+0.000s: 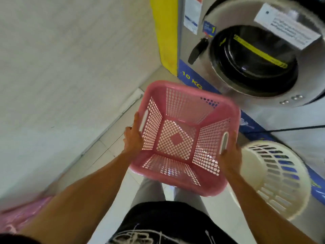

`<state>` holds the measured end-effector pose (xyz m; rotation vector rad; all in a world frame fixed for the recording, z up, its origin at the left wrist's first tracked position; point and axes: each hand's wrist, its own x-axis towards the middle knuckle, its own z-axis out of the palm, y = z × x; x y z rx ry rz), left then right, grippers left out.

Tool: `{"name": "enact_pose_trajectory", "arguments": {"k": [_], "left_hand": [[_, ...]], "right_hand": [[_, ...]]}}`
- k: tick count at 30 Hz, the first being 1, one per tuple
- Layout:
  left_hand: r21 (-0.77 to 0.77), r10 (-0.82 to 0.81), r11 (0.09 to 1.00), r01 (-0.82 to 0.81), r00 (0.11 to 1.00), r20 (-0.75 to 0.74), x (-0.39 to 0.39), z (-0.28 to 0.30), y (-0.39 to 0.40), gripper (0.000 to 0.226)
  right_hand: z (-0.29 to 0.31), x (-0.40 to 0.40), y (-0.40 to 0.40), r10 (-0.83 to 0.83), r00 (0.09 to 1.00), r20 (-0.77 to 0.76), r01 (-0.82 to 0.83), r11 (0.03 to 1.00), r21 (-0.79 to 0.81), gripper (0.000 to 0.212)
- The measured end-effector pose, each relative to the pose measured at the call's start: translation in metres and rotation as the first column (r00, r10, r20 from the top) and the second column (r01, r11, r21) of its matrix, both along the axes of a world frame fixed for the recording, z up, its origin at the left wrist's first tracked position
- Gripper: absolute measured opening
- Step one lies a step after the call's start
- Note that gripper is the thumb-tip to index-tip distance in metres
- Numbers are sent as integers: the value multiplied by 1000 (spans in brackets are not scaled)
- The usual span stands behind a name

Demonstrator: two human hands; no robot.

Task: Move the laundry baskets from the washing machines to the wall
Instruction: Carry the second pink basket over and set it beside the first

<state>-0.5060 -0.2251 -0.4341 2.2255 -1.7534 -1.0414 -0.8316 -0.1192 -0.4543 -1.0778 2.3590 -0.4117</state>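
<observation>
An empty pink square laundry basket (182, 138) with latticed walls hangs in the air in front of me, above the floor. My left hand (132, 136) grips its left side by the slot handle. On the opposite side, my right hand (229, 155) grips the right handle. A white round laundry basket (274, 176) stands on the floor at the right, against the washing machine base. The front-loading washing machine (255, 64) marked 10 KG is at the upper right, its round door facing me. The white wall (70, 67) fills the left.
A pink object (22, 215), blurred, lies on the floor at the lower left near the wall. A yellow panel (167, 32) runs beside the machine in the corner. Pale floor tiles (112, 143) run between wall and machines. My legs are below the basket.
</observation>
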Motion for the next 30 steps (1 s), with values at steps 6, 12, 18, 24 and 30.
{"name": "enact_pose_trajectory", "arguments": {"k": [6,12,18,24,30], "left_hand": [[-9,222,975,-222,974,34,85,17,63,88],[-117,523,849,-515,850,60,163,22,137,80],[-182,707,700,-691,706,39,228,31,230,78],[-168,810,574,-802,585,-27,293,43,332,81],[-166,898,427,-889,438,-39,361,46,421,83]], "right_hand": [[13,57,-42,283,957,67,-280,959,-49,64],[29,149,-76,581,814,14,-575,809,-122,61],[54,254,-63,800,596,-74,-802,587,-113,72],[73,357,-9,895,441,-68,-897,436,-78,73],[72,452,55,925,378,-33,-925,376,-55,68]]}}
